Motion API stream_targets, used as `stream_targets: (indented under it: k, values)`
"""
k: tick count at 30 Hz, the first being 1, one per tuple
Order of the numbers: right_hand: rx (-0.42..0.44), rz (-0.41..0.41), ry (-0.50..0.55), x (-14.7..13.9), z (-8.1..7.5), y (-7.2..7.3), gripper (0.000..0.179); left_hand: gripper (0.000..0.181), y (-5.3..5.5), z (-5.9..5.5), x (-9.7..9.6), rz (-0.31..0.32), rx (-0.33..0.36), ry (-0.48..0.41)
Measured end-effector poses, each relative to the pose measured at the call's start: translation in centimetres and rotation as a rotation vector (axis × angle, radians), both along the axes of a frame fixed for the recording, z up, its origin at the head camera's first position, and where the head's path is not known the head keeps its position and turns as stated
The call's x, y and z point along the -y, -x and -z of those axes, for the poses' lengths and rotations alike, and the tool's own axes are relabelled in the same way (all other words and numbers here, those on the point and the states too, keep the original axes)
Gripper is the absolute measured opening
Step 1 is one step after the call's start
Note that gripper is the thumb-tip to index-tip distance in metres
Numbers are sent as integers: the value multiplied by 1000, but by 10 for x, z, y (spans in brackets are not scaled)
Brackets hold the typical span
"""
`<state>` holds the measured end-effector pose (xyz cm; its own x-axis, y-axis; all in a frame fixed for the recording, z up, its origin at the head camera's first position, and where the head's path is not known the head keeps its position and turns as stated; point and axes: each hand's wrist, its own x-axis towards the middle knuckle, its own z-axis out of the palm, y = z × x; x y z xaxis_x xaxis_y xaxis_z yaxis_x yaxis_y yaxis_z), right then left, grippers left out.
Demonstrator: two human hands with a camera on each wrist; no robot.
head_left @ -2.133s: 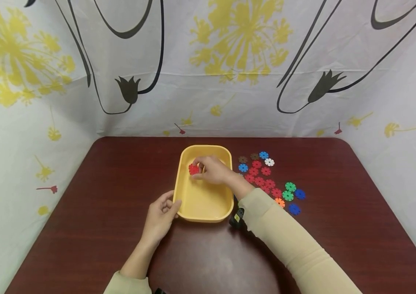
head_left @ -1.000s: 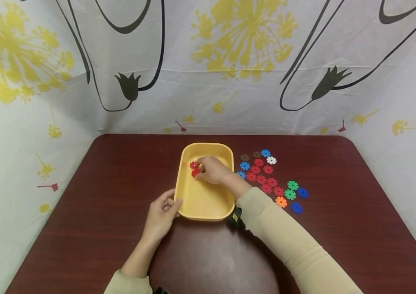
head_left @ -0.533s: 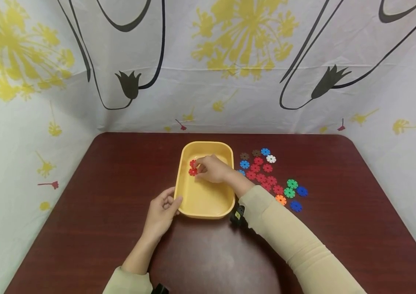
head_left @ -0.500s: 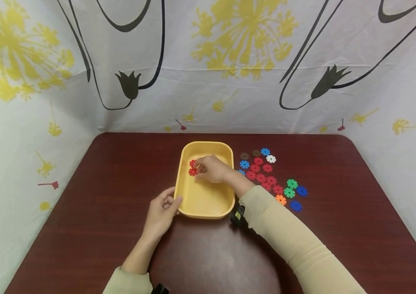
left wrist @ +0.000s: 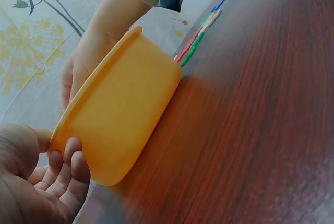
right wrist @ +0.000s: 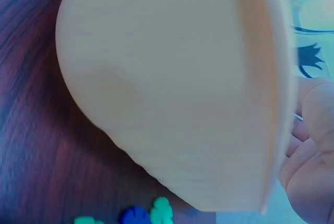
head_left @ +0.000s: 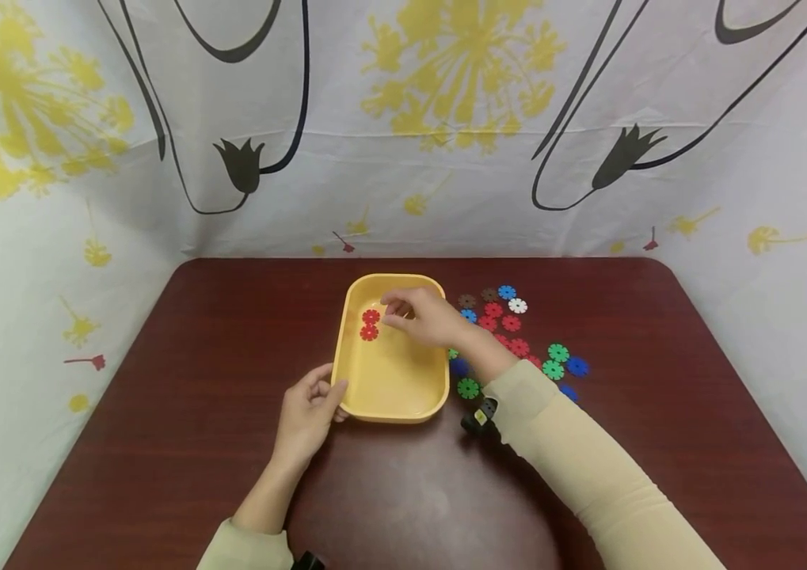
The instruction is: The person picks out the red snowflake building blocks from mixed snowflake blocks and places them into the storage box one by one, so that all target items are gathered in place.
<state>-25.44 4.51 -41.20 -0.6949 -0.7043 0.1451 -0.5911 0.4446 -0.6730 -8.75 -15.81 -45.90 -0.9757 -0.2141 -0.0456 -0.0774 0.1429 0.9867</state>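
A yellow plastic tray (head_left: 392,388) stands on the dark wooden table. My left hand (head_left: 306,413) grips its near left corner, thumb at the rim and fingers against the outer wall, as the left wrist view also shows on the tray (left wrist: 122,109). Inside, toward the far left, lie two notched red plastic discs, an upper red disc (head_left: 371,317) and a lower red disc (head_left: 369,332), edge to edge. Just right of them, over the tray, my right hand (head_left: 428,317) hovers with loosely bent fingers and nothing between them. In the right wrist view the tray wall partly covers that hand (right wrist: 315,140).
Several more notched discs lie right of the tray: a white disc (head_left: 518,305), a brown disc (head_left: 467,302), a light blue disc (head_left: 507,292), reds, greens such as the green disc (head_left: 557,353), and a dark blue disc (head_left: 577,366). My right forearm hides some. A patterned cloth (head_left: 403,229) hangs behind.
A red disc in my right hand has been set down below the first one and let go. The right hand has drawn off to the right. My left hand keeps its grip.
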Motion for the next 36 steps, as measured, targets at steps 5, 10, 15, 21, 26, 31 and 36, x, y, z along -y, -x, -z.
stream_targets:
  k: [5,10,15,21,26,31,36]
  values:
    - [-58,45,59,-16,-7,-2,26,39,0,2,-1,-14,-10,6]
    - [-77,110,107,-36,-12,-1,26,38,-1,1,-3,-23,-10,4]
    - [-64,166,109,-57,-12,1,27,39,-2,1,-3,-27,-5,-9]
    - [-71,190,112,-76,-8,2,26,39,-3,0,-3,-21,2,-25]
    - [-56,225,93,-84,-4,2,27,40,-3,0,-2,-20,11,-27]
    - [-34,261,51,-93,-1,1,29,40,-2,0,-2,-21,9,-27]
    - [-19,274,47,-102,4,1,30,39,-2,0,-2,-16,15,-30]
